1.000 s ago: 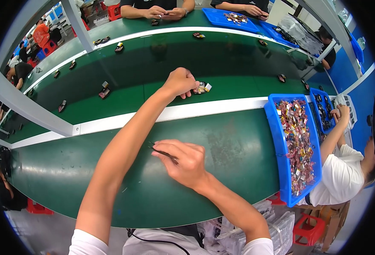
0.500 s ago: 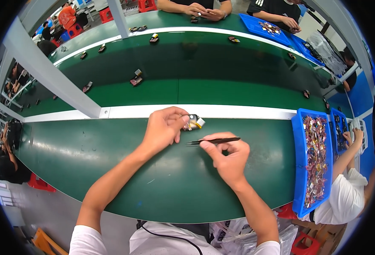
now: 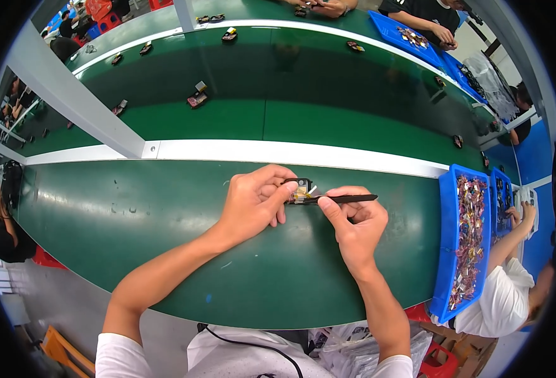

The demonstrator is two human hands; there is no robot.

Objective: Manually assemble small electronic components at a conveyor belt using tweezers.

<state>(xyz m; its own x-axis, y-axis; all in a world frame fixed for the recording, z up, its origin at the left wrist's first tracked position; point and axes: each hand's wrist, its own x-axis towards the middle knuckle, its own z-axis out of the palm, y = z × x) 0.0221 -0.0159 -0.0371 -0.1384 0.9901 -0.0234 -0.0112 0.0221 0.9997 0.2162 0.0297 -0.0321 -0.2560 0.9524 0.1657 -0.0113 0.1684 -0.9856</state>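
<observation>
Between the thumb and fingers of my left hand [image 3: 256, 200] is a small electronic assembly in a black casing [image 3: 302, 185], with pale and yellowish parts inside. Its near left portion is hidden by my fingers. My right hand [image 3: 358, 230] pinches a pair of black tweezers [image 3: 356, 198], held almost level. Their tips reach the right side of the assembly; whether they grip a part there is too small to tell. Both hands are just above the green work surface [image 3: 227, 277].
Beyond a white rail [image 3: 240, 151] runs a green conveyor belt [image 3: 227, 129] carrying several similar assemblies [image 3: 197, 99]. At right stands a blue bin [image 3: 442, 252] of small wired parts, with a co-worker's arm [image 3: 511, 242] past it. A grey post [image 3: 76, 94] slants at the left.
The tweezers' tips have come from open space below the assembly up to its right side. My left hand has shifted slightly right with the assembly, which is now turned more upright. The view has tilted down.
</observation>
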